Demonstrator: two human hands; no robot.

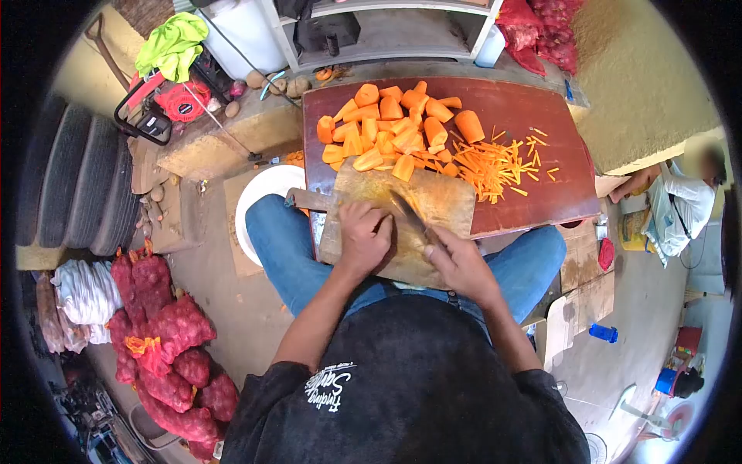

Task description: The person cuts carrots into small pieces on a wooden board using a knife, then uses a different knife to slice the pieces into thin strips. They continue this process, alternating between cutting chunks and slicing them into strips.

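Note:
A worn wooden cutting board point(440, 197) with a handle rests at the near edge of the table, over my lap. My right hand point(462, 267) grips a knife point(410, 215), its blade slanting up and left over the board. Close to the blade, my left hand point(365, 236) lies on the board with its fingers curled down; whatever is under them is hidden. Beyond the board stands a pile of peeled carrot chunks point(394, 124). Thin carrot sticks point(495, 168) are heaped to the right of it, some scattered outward.
The red-brown table point(533, 209) carries the carrots. A white basin point(246, 197) is beside my left knee. Red net sacks point(174, 332) lie on the floor at left, below stacked tires point(77, 178). Another person point(684, 201) sits at far right.

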